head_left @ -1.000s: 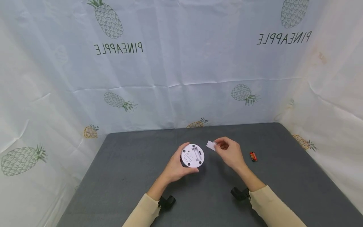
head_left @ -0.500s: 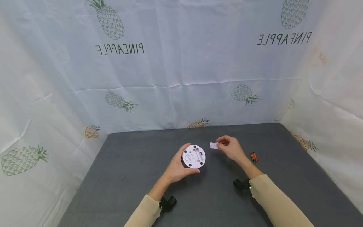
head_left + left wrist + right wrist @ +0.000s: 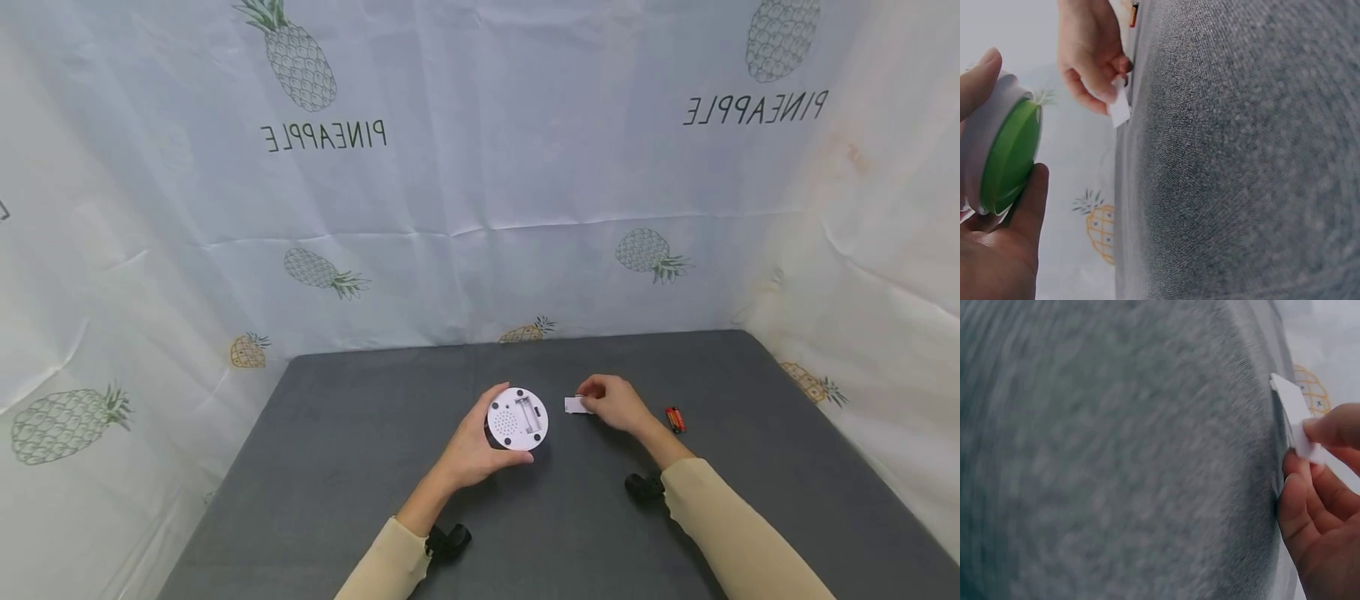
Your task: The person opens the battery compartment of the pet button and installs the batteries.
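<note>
My left hand [image 3: 472,446] grips a round white device [image 3: 518,419] by its edge. Its underside faces up, showing speaker holes, dark feet and an uncovered battery compartment with no battery in it. A green face [image 3: 1013,156] shows on the device's other side in the left wrist view. To the right, my right hand [image 3: 617,403] pinches a small white battery cover [image 3: 576,405] between thumb and fingers, low over the table. In the right wrist view the cover [image 3: 1292,409] is tilted, close to the cloth. Red-and-black batteries [image 3: 676,419] lie on the table right of that hand.
A dark grey cloth covers the table [image 3: 360,467]. White curtains [image 3: 480,167] with pineapple prints hang behind the table and along both sides. A black wrist camera [image 3: 448,542] is strapped to the left forearm, another [image 3: 643,487] to the right one.
My right hand has moved away from the device with the battery cover, to the right and down toward the table. The left hand keeps its grip on the device, almost in place.
</note>
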